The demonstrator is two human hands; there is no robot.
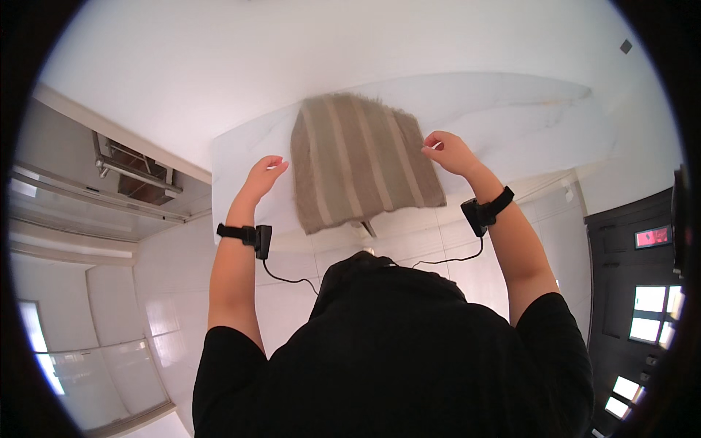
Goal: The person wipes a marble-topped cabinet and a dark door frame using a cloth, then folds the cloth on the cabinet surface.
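A striped brown and grey-green cloth (356,159), like a towel, lies spread on a white marble-patterned table (504,120). Its near edge hangs at the table's front side, and its far edge looks frayed. Just off the cloth's left edge is my left hand (266,174), fingers curled and slightly apart, holding nothing. At the right edge, the thumb and fingertips of my right hand (450,153) meet the cloth's border. Whether they pinch it or only touch it, I cannot tell.
Black straps with cabled devices sit on my left forearm (263,242) and right forearm (477,217). A white wall rises behind the table. To the left, a metal railing (137,175) stands beyond an opening; at right is a dark door (613,274) with glass panes.
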